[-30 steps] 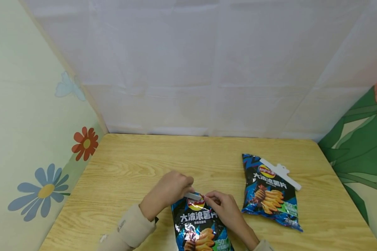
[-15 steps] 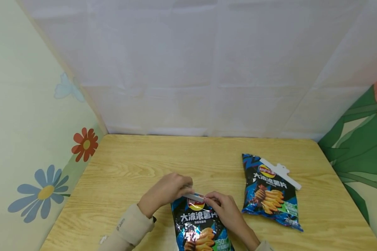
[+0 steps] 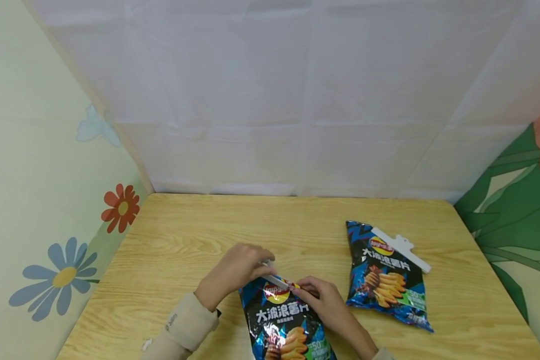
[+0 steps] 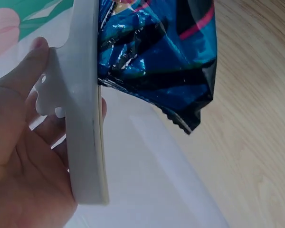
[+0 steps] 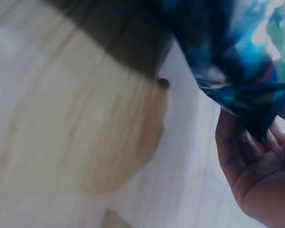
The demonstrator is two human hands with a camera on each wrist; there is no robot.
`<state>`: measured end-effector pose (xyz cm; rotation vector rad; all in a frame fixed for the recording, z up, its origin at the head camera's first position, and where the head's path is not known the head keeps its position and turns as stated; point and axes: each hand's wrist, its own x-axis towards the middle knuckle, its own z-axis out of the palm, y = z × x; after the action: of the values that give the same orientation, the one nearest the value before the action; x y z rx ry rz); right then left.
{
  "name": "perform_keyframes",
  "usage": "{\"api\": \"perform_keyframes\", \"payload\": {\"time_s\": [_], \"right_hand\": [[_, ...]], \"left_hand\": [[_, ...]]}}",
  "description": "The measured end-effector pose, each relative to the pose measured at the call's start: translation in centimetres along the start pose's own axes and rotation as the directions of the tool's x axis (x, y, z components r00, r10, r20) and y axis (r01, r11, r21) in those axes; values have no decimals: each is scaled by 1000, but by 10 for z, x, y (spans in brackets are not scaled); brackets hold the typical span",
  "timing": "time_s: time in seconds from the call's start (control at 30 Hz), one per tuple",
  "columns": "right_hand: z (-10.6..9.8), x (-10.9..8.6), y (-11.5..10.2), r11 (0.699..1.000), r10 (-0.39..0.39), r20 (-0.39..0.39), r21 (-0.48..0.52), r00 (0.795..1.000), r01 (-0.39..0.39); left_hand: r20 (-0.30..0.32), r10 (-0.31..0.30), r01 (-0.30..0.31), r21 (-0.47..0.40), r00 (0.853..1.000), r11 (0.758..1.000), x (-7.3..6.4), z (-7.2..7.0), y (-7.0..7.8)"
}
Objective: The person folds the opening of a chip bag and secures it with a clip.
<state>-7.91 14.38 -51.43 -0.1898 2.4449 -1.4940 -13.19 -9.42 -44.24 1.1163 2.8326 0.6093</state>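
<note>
A blue and black bag of potato chips (image 3: 281,315) lies before me, close to the near edge of the head view. My left hand (image 3: 238,267) holds a long white bag clip (image 3: 274,281) at the bag's top. In the left wrist view the thumb presses the tab of the clip (image 4: 83,109), fingers behind it, and the clip's bar runs along the edge of the bag (image 4: 166,52). My right hand (image 3: 321,300) pinches the bag's top right corner; in the right wrist view the bag (image 5: 232,66) hangs over that hand (image 5: 261,171).
To the right lies a second chip bag (image 3: 387,280), with another white clip (image 3: 402,245) set across its top corner. The wooden table (image 3: 198,225) ends at a pale cloth (image 3: 234,100). A painted wall (image 3: 40,165) stands at the left.
My left hand has shifted slightly up and left. The bag's top has moved a little left, and more of its edge shows between the clip and my right fingertips.
</note>
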Motion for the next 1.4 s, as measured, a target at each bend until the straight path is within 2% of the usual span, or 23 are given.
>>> {"api": "perform_keyframes", "payload": {"time_s": [0.23, 0.53, 0.77, 1.0, 1.23, 1.4], "right_hand": [[-12, -8, 6, 1000, 5, 71, -31, 997, -3], [-17, -13, 11, 999, 31, 132, 20, 991, -34], [-18, -16, 12, 999, 20, 142, 29, 990, -24], [-19, -19, 15, 999, 25, 139, 36, 990, -30], [-21, -20, 15, 997, 80, 138, -34, 987, -76], [-21, -21, 15, 995, 93, 138, -36, 986, -88]], "left_hand": [[-3, -99, 99, -20, 995, 995, -1, 1, -6], [-31, -153, 151, -55, 988, 987, -3, 1, -19], [29, -150, 151, -56, 988, 987, -3, 3, -20], [77, -177, 187, -159, 981, 969, -3, 3, -20], [75, -169, 182, -218, 983, 959, -4, 3, -23], [86, -149, 168, -276, 985, 946, -4, 2, -27]]}}
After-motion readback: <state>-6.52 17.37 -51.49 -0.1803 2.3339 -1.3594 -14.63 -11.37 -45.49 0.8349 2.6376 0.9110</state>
